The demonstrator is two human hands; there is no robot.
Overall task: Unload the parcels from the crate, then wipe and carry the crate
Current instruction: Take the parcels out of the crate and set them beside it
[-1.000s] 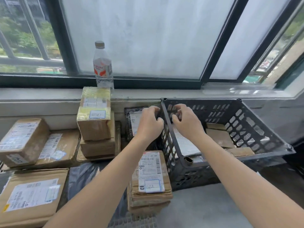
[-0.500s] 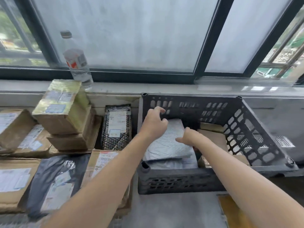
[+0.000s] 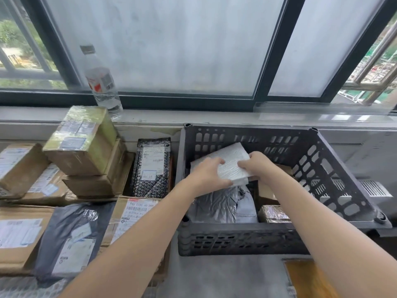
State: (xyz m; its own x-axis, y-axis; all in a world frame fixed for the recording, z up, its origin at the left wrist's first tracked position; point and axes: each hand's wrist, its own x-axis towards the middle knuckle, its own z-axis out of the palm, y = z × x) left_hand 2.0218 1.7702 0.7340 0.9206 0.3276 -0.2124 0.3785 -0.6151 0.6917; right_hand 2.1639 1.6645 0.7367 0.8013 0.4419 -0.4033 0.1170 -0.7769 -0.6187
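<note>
A dark grey slotted plastic crate stands on the grey surface below the window. Inside it, both my hands hold a white padded parcel, lifted and tilted above the other contents. My left hand grips its near left edge; my right hand grips its right edge. Beneath it lie a grey plastic mailer with a white label and brown cardboard parcels on the crate's right side.
Left of the crate lie unloaded parcels: a black patterned mailer, stacked cardboard boxes, a labelled box and a dark mailer. A water bottle stands on the sill. A brown object lies at bottom right.
My hands went from the crate's left rim down into the crate, took hold of the white padded parcel and raised it off the grey mailer. The view shifted right.
</note>
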